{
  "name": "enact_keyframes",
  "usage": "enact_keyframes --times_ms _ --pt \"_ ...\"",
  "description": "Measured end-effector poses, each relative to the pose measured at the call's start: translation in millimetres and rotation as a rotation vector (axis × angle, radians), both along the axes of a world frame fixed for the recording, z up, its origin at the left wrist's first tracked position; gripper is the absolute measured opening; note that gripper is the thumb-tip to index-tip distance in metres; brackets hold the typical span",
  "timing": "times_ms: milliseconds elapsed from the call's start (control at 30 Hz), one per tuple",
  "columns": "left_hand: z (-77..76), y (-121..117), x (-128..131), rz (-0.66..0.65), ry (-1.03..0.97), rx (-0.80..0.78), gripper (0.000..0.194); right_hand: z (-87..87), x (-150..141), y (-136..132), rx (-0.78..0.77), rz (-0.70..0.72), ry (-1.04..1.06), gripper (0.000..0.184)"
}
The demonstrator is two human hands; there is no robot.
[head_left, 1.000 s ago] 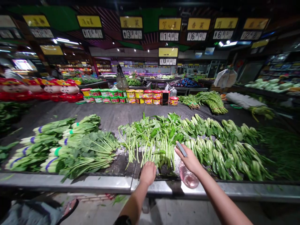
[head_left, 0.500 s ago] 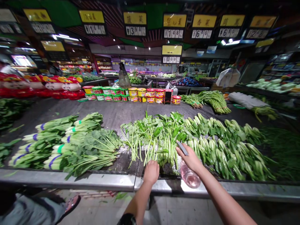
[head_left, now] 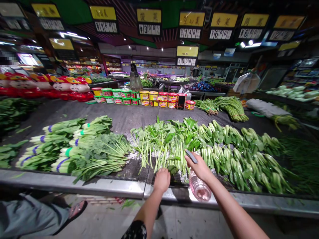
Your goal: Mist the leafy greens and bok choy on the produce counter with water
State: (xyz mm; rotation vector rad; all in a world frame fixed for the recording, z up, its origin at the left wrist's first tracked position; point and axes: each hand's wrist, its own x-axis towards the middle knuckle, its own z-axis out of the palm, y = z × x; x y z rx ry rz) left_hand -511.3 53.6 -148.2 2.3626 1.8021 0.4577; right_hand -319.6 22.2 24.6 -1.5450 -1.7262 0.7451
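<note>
My right hand (head_left: 199,167) is closed around the neck of a clear pink spray bottle (head_left: 200,190) with a grey nozzle head (head_left: 191,156). The nozzle points over the long-stemmed leafy greens (head_left: 171,141), and the bottle's base hangs above the metal edge. At the lower ends of those stems, my left hand (head_left: 162,180) is closed with its fingers curled around the stem ends; its fingertips are mostly hidden. Bok choy (head_left: 233,162) lies in rows just right of my right hand.
Banded bundles of greens (head_left: 42,149) and loose leafy greens (head_left: 104,156) lie to the left. A metal rail (head_left: 119,187) runs along the front. Stacked tubs (head_left: 144,96) and a phone (head_left: 181,102) stand behind. Another person's leg (head_left: 32,212) is at lower left.
The view has shifted slightly, moving the shelf goods a little to the right. My right hand and the spray bottle sit slightly further left over the greens. My left hand stays at the stem ends.
</note>
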Motion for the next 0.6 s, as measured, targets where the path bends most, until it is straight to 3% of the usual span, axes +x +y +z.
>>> enact_keyframes --times_ms 333,600 --pt "7.7 7 -8 -0.06 0.014 0.009 0.031 6.1 4 -1 0.047 0.027 0.024 0.048" --pt "10.0 1 -64 0.027 0.069 0.007 0.03 4.2 -5 -3 0.054 0.052 0.043 0.047"
